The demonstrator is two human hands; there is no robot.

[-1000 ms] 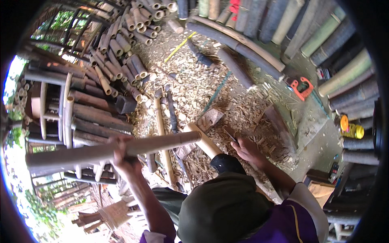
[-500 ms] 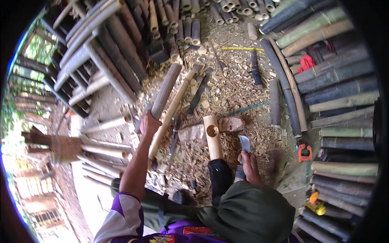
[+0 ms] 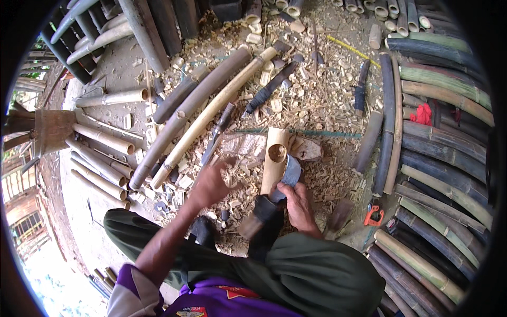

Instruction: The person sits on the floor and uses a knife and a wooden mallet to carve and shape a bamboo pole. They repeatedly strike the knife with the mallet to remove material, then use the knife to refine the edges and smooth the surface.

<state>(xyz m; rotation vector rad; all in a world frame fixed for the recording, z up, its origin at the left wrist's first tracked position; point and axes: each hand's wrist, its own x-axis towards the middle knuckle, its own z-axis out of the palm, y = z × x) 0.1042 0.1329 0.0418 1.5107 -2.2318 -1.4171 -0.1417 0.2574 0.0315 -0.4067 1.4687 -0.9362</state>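
Note:
My right hand (image 3: 300, 207) grips a wide-bladed knife by its grey blade (image 3: 291, 171). A blurred brown wooden handle (image 3: 250, 226) lies in line with that blade, toward the lower left. Beside the blade, a pale bamboo tube (image 3: 271, 174) with a round hole in its upper side rests across a rough wooden block (image 3: 243, 144). The black-covered foot (image 3: 265, 209) meets the tube's near end. My left hand (image 3: 210, 186) is partly smeared, its fingers apart and holding nothing, above the wood chips left of the tube. A chisel-like tool (image 3: 217, 133) lies beyond it.
A long brown bamboo pole (image 3: 182, 119) and a paler pole (image 3: 222, 108) lie at left. A dark-wrapped tool (image 3: 272, 87) rests among wood chips. Bamboo stacks (image 3: 443, 134) line the right side, near an orange tool (image 3: 374, 215). Cut tubes (image 3: 108, 138) lie far left.
My left hand has let go of the brown bamboo pole and come back toward me. My right hand has brought the knife left, beside the holed tube. The view has shifted.

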